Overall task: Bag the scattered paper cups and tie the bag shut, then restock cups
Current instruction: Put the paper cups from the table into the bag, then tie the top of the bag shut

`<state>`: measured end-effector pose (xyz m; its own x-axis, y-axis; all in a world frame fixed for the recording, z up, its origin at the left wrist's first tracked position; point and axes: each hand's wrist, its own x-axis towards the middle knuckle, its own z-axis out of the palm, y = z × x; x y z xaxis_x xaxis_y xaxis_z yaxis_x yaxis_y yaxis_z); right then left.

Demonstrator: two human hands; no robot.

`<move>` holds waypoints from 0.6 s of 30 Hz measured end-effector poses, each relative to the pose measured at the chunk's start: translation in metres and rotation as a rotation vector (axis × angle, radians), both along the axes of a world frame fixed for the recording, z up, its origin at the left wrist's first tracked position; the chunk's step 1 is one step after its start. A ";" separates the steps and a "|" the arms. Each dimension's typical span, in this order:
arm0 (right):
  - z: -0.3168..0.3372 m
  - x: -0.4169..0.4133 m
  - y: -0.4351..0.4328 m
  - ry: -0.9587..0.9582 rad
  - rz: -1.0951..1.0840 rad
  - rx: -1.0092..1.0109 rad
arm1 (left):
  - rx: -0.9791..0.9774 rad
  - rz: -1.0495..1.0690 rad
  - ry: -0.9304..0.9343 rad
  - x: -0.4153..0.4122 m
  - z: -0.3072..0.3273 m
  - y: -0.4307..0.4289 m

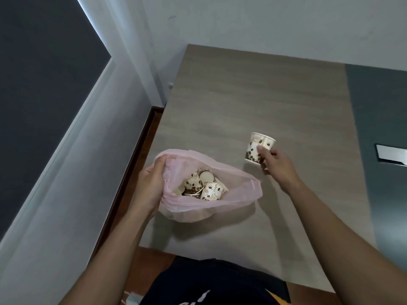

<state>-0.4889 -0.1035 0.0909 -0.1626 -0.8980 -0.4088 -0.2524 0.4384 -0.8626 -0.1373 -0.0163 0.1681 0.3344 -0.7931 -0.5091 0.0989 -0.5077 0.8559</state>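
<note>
A thin pink plastic bag [237, 194] lies on the wooden table [253, 95] with its mouth wide. Inside it lie several paper cups [203, 187], white with a brown coffee-bean print. My left hand [149, 183] grips the bag's left rim and holds the mouth apart. To the right of the bag, my right hand [277, 164] pinches one more paper cup [256, 148] of the same print by its side, a little above the tabletop.
The table's left edge runs beside a white wall with a dark wooden skirting [134, 164]. A grey strip and a metal cable hatch [391, 154] sit at the table's right side. My dark shirt [211, 282] shows at the near edge.
</note>
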 end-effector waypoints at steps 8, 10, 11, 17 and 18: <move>0.050 0.087 0.050 -0.046 0.745 0.025 | 0.012 0.031 -0.078 -0.004 0.017 -0.002; 0.049 0.111 0.061 0.086 0.824 0.008 | 0.007 0.018 -0.064 -0.004 0.019 -0.004; 0.048 0.121 0.067 0.124 0.843 0.018 | 0.006 0.010 -0.050 -0.003 0.020 -0.003; 0.042 0.141 0.072 0.155 0.742 0.038 | -0.031 -0.072 0.125 0.001 0.034 -0.001; 0.042 0.134 0.068 0.222 0.693 0.085 | -0.041 -0.074 0.158 0.004 0.038 -0.002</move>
<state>-0.3545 -0.0354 0.1329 0.3438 -0.7918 -0.5049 -0.6611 0.1778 -0.7289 -0.1335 -0.0185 0.2063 0.1933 -0.8337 -0.5174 0.1973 -0.4835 0.8528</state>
